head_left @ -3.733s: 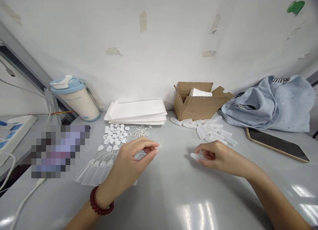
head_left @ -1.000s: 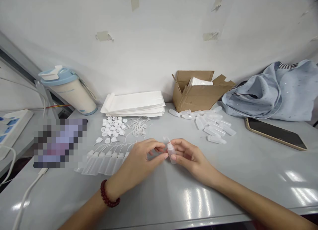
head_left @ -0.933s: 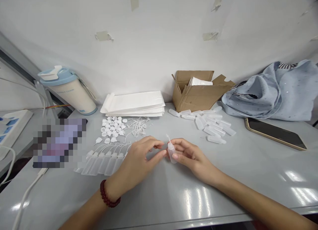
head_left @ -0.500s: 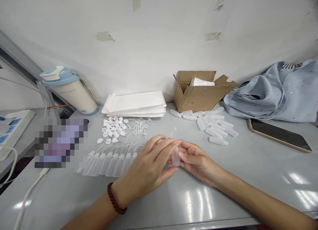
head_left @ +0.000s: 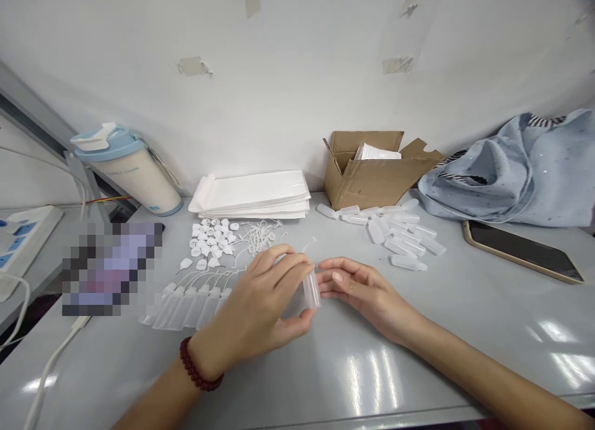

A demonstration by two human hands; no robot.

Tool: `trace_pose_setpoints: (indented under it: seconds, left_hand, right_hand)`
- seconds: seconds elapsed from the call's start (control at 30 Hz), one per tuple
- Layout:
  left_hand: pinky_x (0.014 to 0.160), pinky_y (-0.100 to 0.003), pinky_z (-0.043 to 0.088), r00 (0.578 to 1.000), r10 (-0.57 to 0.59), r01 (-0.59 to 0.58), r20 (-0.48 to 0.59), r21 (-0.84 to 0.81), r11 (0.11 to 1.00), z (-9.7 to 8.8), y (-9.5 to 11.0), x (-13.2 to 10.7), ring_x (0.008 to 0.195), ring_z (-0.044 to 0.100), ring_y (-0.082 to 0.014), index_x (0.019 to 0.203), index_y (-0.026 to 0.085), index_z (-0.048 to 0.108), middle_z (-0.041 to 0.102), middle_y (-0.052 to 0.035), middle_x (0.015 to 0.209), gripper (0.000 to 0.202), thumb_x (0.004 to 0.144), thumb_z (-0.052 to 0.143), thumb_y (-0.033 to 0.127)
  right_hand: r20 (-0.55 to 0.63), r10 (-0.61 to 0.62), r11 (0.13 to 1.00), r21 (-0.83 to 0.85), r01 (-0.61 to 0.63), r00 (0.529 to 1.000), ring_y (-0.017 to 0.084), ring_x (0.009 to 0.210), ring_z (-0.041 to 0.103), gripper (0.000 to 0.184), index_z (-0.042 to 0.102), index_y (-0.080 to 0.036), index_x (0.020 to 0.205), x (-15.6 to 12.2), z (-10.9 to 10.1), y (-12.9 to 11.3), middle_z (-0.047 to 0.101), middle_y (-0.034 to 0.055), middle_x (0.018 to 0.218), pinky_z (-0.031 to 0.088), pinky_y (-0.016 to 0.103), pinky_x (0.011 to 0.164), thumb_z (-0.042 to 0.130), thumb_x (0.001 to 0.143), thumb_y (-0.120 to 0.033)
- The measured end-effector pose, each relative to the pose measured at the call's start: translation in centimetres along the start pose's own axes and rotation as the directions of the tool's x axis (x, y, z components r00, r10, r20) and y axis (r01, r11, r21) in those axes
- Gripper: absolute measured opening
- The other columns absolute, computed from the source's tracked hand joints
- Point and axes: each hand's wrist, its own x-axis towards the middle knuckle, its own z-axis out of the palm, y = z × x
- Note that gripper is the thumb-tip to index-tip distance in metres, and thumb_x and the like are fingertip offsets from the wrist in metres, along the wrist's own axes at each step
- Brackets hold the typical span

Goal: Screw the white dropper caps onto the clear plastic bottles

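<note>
A small translucent plastic squeeze bottle [head_left: 312, 290] is gripped between the fingers and thumb of my left hand [head_left: 263, 303]; its top is hidden behind the fingertips. A thin white strap [head_left: 308, 243] sticks up above it. Just to the right, my right hand [head_left: 360, 293] is open, its fingers apart and pointing at the bottle. Left of my left hand lies a row of similar bottles [head_left: 195, 306] with white tops and looped straps, partly covered by that hand. Beyond them are a pile of white caps [head_left: 211, 236] and a tangle of loose straps [head_left: 260, 235].
Several loose bottles [head_left: 404, 235] lie before a cardboard box [head_left: 367, 181]. White envelopes [head_left: 253, 194] are stacked against the wall. A tumbler [head_left: 134, 173] and a blurred-out phone [head_left: 114, 269] are at left; a phone [head_left: 520, 250] and a blue cloth bag [head_left: 520, 170] at right.
My left hand has moved left with the bottle, away from my right hand. My right hand, which was holding the bottle too, has let go and its fingers have opened.
</note>
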Motion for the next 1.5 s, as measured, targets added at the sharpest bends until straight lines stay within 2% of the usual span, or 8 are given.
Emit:
trace_pose_setpoints:
  seconds: [0.1,0.23,0.43,0.57,0.97,1.37,1.43,1.5]
  left_hand:
    - [0.098,-0.042,0.042,0.983,-0.098,0.103,0.157,-0.019,0.995,-1.2,-0.9,-0.2,0.114,0.042,-0.0258,0.116,0.016,0.053,0.061,-0.0063,0.114,0.038,0.079,0.062,0.022]
    - [0.091,-0.04,0.045,0.909,-0.206,0.221,0.362,0.002,0.975,-2.6,-1.9,-0.8,0.111,0.044,-0.0256,0.108,0.02,0.057,0.063,-0.0039,0.106,0.031,0.077,0.062,0.022]
    - [0.086,-0.039,0.043,0.812,-0.299,0.335,0.501,0.018,0.942,-3.3,-2.4,-1.5,0.104,0.045,-0.0256,0.097,0.02,0.057,0.06,-0.0043,0.103,0.027,0.07,0.059,0.017]
    - [0.087,-0.038,0.042,0.774,-0.317,0.379,0.548,0.0,0.926,-3.3,-2.3,-1.8,0.104,0.044,-0.0246,0.096,0.021,0.056,0.058,-0.0036,0.102,0.029,0.067,0.056,0.016]
    - [0.086,-0.039,0.041,0.743,-0.334,0.394,0.58,0.025,0.919,-3.2,-1.6,-1.9,0.102,0.042,-0.0249,0.093,0.02,0.055,0.052,-0.0043,0.1,0.03,0.065,0.05,0.012]
    - [0.085,-0.039,0.043,0.8,-0.298,0.354,0.52,-0.008,0.935,-3.0,-1.8,-2.6,0.101,0.045,-0.0247,0.092,0.022,0.056,0.053,-0.0041,0.1,0.031,0.063,0.053,0.009]
    - [0.088,-0.039,0.043,0.811,-0.286,0.349,0.511,-0.03,0.937,-3.0,-1.9,-2.4,0.105,0.045,-0.0247,0.095,0.022,0.056,0.054,-0.0037,0.104,0.03,0.067,0.06,0.013]
    - [0.089,-0.038,0.044,0.834,-0.286,0.354,0.472,-0.06,0.933,-3.0,-2.2,-2.1,0.109,0.045,-0.0249,0.099,0.023,0.056,0.054,-0.0038,0.11,0.028,0.073,0.067,0.026]
  right_hand:
    - [-0.126,-0.008,0.998,-0.064,0.0,0.992,0.02,0.087,0.069,0.019,0.064,-0.016,0.095,0.1,-0.4,0.0,0.071,0.0083,0.092,0.048,0.036,0.086,0.061,0.088,-0.033]
    - [-0.184,0.005,0.997,-0.071,-0.019,0.983,0.021,0.082,0.07,0.019,0.064,-0.016,0.09,0.2,-0.7,0.0,0.07,0.0068,0.087,0.048,0.037,0.083,0.061,0.087,-0.034]
    - [-0.191,0.019,0.996,-0.085,-0.036,0.981,0.019,0.075,0.069,0.017,0.063,-0.016,0.087,0.2,-0.6,-0.1,0.068,0.0046,0.083,0.049,0.035,0.078,0.06,0.088,-0.033]
    - [-0.192,0.023,0.994,-0.096,-0.043,0.981,0.016,0.07,0.067,0.016,0.063,-0.016,0.085,0.3,-0.7,-0.2,0.067,0.0034,0.081,0.048,0.033,0.075,0.06,0.087,-0.032]
    - [-0.243,0.015,0.978,-0.198,-0.065,0.97,0.011,0.06,0.055,0.016,0.063,-0.016,0.078,0.2,-0.4,-0.5,0.063,0.0014,0.073,0.04,0.028,0.062,0.062,0.083,-0.031]
    - [-0.249,0.027,0.979,-0.188,-0.075,0.968,0.012,0.059,0.052,0.016,0.063,-0.017,0.077,0.0,-0.4,-0.6,0.061,0.0011,0.071,0.039,0.029,0.062,0.064,0.082,-0.032]
    - [-0.246,0.025,0.979,-0.192,-0.074,0.969,0.012,0.059,0.052,0.016,0.063,-0.017,0.077,0.0,-0.4,-0.6,0.061,0.0007,0.071,0.039,0.029,0.063,0.063,0.082,-0.032]
    - [-0.245,0.023,0.978,-0.194,-0.073,0.969,0.011,0.058,0.051,0.015,0.063,-0.017,0.077,0.1,-0.4,-0.6,0.061,0.0003,0.07,0.038,0.029,0.062,0.063,0.082,-0.031]
